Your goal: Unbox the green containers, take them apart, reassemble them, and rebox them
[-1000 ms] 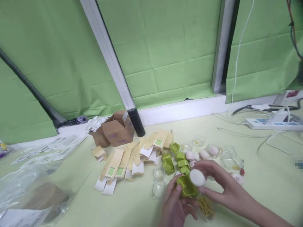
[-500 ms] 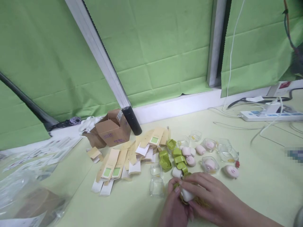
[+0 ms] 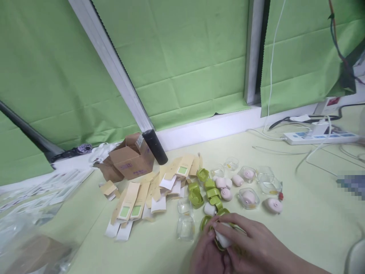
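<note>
My left hand curls round a green plastic shell, mostly hidden by the fingers. Over it, my right hand grips a smooth white rounded piece, which sits against or partly inside the shell; how far in, I cannot tell. Just beyond my fingertips lie several loose green plastic shells and another white rounded piece. Several pink rounded pieces lie farther on, a few of them within clear plastic containers. More clear containers stand left of my hands.
Folded cardboard sleeves lie in a loose pile at left centre. Behind them are an open cardboard box and a black cylinder. A power strip with cables lies at back right. Clear plastic bags cover the left corner.
The view has shifted slightly, moving the scene a little left. My hands stay together round the white piece and green shell, with the white piece tilted slightly differently.
</note>
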Tool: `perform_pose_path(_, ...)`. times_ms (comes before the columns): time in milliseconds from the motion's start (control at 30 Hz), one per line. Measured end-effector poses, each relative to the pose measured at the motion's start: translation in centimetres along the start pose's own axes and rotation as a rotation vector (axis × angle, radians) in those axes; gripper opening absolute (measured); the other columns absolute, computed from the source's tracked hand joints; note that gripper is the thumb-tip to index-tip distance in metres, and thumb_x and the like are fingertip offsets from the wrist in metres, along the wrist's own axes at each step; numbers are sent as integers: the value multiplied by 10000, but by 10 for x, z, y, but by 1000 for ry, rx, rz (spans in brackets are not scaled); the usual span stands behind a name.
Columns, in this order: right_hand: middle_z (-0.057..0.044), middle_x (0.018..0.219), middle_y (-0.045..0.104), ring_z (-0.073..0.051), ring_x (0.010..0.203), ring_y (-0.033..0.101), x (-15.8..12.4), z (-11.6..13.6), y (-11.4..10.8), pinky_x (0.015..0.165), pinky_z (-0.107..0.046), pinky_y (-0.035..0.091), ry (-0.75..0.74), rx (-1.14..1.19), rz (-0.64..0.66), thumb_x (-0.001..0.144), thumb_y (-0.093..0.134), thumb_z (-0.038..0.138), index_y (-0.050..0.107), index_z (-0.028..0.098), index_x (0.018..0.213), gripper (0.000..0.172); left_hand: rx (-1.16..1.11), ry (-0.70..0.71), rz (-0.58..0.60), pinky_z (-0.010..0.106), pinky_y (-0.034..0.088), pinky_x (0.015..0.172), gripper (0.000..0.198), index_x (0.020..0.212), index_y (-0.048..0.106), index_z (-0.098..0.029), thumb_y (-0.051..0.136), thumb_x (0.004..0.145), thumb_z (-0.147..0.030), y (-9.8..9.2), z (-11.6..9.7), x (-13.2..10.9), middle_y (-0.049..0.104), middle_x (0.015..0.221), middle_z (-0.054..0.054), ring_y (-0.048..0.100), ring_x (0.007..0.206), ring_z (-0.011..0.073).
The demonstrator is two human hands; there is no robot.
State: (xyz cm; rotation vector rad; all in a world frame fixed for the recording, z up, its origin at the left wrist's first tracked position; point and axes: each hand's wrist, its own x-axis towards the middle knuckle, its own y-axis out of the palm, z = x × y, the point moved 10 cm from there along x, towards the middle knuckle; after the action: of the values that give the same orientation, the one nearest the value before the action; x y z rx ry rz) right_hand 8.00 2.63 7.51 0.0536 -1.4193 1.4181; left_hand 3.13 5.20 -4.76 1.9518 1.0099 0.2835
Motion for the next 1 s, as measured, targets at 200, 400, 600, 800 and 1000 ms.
perform_pose_path(200, -101, 1090, 662, -190, 1030, 606, 9, 5, -7, 869, -275, 506, -33, 41, 40, 728, 505, 64, 473, 172, 1228, 512, 20, -43, -45, 209, 292, 453, 391, 1105, 558, -282, 581, 746, -436, -14, 8, 1, 597, 822, 1, 446, 496, 75)
perform_pose_path(400, -96, 1122, 653, -186, 1081, 577, 5, 3, -6, 910, -266, 482, -96, 104, 188, 855, 586, 291, 499, 186, 1240, 409, -5, -78, -59, 201, 280, 430, 356, 1004, 580, -243, 654, 712, -434, -3, 9, -4, 565, 765, -9, 463, 499, 71)
perform_pose_path(600, -113, 1092, 672, -171, 1000, 627, 6, 11, -11, 793, -238, 531, -146, 109, 151, 899, 519, 272, 523, 164, 1201, 321, -56, -110, 2, 195, 252, 416, 304, 931, 567, -196, 624, 737, -423, 14, 10, -8, 525, 626, -40, 479, 446, 68)
perform_pose_path(800, -108, 1122, 660, -179, 1047, 607, 2, 8, -14, 855, -235, 518, -104, 172, 79, 888, 532, 223, 525, 173, 1220, 336, -102, -148, 29, 214, 201, 430, 294, 888, 558, -193, 598, 721, -431, 12, 15, -10, 495, 612, -46, 431, 460, 60)
perform_pose_path(1000, -102, 1080, 666, -188, 978, 629, 3, 9, -5, 821, -259, 533, -46, 196, 111, 826, 560, 139, 523, 187, 1181, 360, -43, -92, 67, 230, 216, 460, 241, 826, 538, -182, 551, 720, -399, 16, 12, -7, 449, 575, -49, 402, 452, 75)
